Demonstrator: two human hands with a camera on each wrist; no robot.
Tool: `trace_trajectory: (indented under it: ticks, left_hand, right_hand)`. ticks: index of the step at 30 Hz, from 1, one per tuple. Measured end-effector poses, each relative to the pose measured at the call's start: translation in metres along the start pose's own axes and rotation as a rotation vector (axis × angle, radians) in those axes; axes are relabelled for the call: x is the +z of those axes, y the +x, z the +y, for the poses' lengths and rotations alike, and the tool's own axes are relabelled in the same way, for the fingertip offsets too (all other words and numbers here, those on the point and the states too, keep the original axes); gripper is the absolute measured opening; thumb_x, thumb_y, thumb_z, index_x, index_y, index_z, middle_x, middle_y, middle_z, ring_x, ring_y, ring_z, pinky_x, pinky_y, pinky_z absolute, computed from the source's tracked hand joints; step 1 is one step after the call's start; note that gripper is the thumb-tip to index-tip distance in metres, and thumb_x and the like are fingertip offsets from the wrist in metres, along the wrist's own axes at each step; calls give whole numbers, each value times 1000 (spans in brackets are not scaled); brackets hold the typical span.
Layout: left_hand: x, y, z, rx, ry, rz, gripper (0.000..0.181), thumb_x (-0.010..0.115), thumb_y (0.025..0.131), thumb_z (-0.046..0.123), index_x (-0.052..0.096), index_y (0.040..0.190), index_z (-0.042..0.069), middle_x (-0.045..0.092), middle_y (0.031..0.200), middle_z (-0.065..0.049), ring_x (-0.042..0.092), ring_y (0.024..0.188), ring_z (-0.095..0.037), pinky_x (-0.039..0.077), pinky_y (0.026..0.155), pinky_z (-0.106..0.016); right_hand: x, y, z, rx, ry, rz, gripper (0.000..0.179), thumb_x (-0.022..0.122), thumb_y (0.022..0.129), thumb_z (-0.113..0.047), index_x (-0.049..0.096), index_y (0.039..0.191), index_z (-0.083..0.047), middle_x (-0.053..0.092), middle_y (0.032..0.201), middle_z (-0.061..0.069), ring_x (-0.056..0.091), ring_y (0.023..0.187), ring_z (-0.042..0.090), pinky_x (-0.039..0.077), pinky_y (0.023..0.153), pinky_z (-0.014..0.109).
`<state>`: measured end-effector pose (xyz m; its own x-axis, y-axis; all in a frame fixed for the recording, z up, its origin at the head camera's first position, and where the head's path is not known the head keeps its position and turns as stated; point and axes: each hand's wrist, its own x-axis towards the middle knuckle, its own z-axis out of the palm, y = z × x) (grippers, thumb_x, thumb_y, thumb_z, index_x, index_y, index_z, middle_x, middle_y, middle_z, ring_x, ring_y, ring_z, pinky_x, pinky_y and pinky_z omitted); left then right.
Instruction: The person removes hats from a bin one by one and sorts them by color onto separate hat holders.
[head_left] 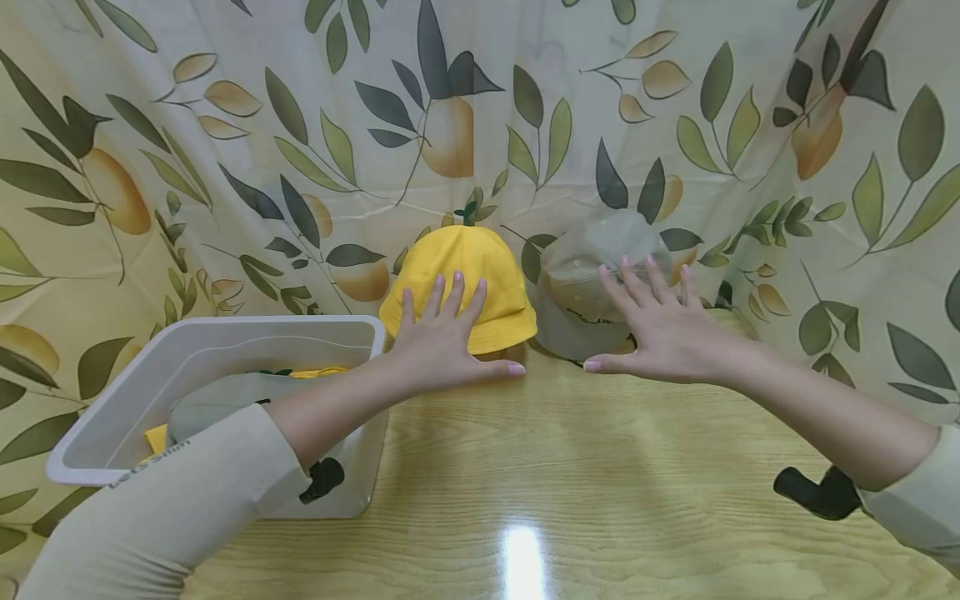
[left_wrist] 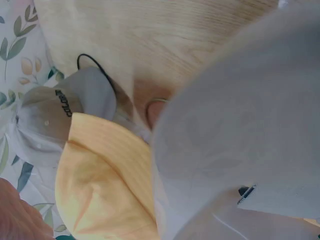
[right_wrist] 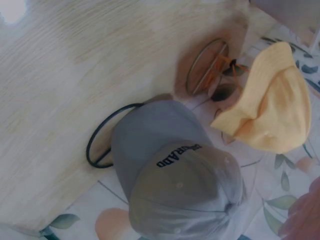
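A yellow bucket hat [head_left: 461, 258] with a green sprout on top stands at the back. My left hand [head_left: 442, 337], fingers spread straight, overlaps its front in the head view; the left wrist view shows a gap between that hand [left_wrist: 20, 215] and the hat [left_wrist: 105, 185]. To the right, a grey cap [head_left: 577, 283] with dark lettering sits beside it. My right hand [head_left: 667, 333] is spread before this cap, holding nothing. Part of that hand [right_wrist: 302, 215] appears apart from the cap [right_wrist: 185, 190] in the right wrist view. Thin wire loops [right_wrist: 97, 145] show below the hats.
On the left, a white plastic bin [head_left: 378, 450] contains grey and yellow fabric items [head_left: 225, 400], partly hidden by my left arm. A leaf-patterned curtain [head_left: 480, 83] hangs behind the wooden table [head_left: 600, 475]. A large grey surface [left_wrist: 240, 115] fills the left wrist view's right side.
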<state>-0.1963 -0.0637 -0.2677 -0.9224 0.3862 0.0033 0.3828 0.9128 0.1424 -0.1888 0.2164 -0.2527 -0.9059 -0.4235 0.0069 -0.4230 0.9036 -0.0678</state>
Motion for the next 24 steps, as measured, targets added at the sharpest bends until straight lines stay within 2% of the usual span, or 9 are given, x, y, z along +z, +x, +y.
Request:
trace_trajectory:
  ticks: [11,17,24]
  left_hand:
    - [1,1,2,-5,27,0,112,41,71,87,-3,152,24,-5,159,-13,-6,145,-31,-8,110,-61]
    - [-3,3,2,0,28,-6,112,41,71,86,-3,153,24,-4,159,-13,-6,145,-31,-10,110,-60]
    - [-10,4,-1,-15,18,-11,111,41,72,85,-2,153,23,-3,159,-13,-6,145,-32,-8,110,-61]
  right_hand:
    - [3,0,4,3,1,-4,109,52,81,-71,-4,152,-10,-7,156,23,-17,141,41,-18,103,66]
    - [-1,1,6,8,-25,16,110,53,80,-71,-2,152,-9,-3,156,24,-11,141,45,-16,102,68]
    - [-3,4,9,12,-35,16,108,53,80,-71,-2,152,-11,-5,156,25,-12,141,45,-17,102,67]
